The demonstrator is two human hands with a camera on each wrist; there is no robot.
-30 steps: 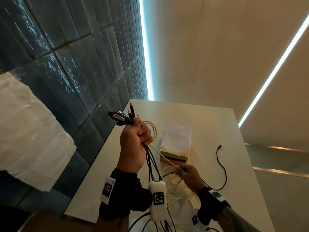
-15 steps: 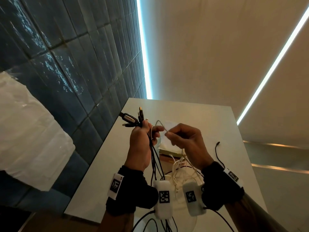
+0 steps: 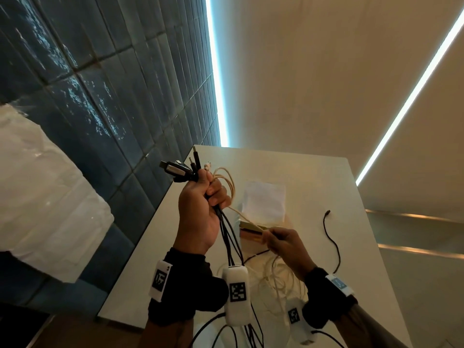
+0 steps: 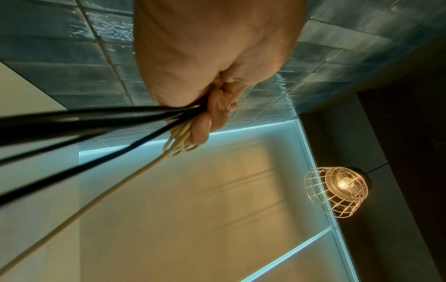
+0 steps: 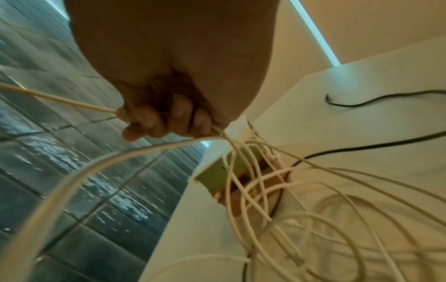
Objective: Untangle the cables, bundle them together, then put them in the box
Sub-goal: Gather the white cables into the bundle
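Left hand (image 3: 200,212) grips black cables (image 3: 227,234) and cream loops, plugs upward, above the table's (image 3: 351,247) left edge. Right hand (image 3: 286,243) pinches the white cable (image 5: 60,99); only the wrist view shows loose coils (image 5: 313,209) over the box (image 5: 217,177).

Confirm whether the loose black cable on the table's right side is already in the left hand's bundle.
No: the loose black cable lies alone on the table, apart from the left hand and its bundle.
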